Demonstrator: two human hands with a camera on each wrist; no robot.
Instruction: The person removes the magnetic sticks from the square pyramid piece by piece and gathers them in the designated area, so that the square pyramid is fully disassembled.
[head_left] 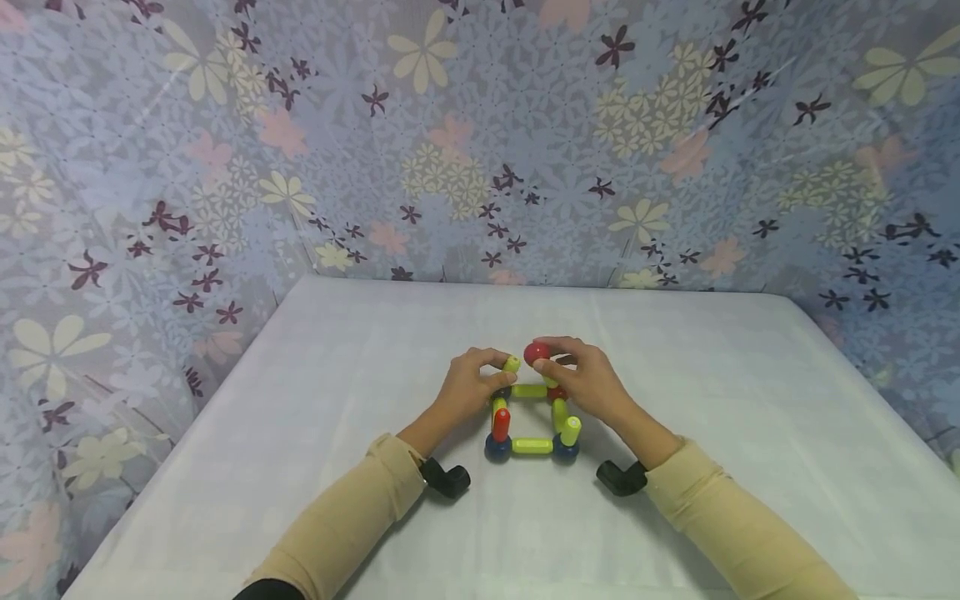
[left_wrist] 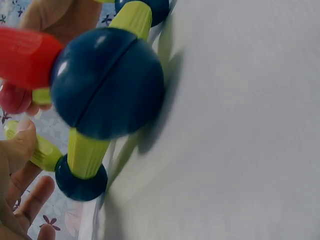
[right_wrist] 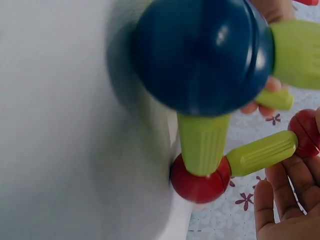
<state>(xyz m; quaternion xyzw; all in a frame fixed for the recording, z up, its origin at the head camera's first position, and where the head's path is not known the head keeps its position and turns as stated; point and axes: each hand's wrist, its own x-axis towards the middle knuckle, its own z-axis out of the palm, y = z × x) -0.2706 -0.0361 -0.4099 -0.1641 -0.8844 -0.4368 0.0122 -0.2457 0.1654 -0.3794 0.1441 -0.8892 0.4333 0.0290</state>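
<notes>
A square frame of light green rods and ball connectors stands on the table, with a green rod (head_left: 531, 446) along its front. My left hand (head_left: 474, 379) pinches the upright green rod (left_wrist: 46, 154) at the back left corner, thumb against its side. With my right hand (head_left: 588, 379) I hold a red ball (head_left: 536, 354) at the top end of the back right upright rod (right_wrist: 262, 152). That rod rises from a lower red ball (right_wrist: 200, 180). At the front corners, blue balls (head_left: 497, 448) carry a red upright rod (head_left: 502, 425) and a green upright rod (head_left: 572, 430).
White cloth (head_left: 262, 467) covers the table under the frame. Behind and beside it hangs a flowered curtain (head_left: 480, 150). Black camera mounts (head_left: 447, 479) stick out from both wrists, close to the frame's front corners.
</notes>
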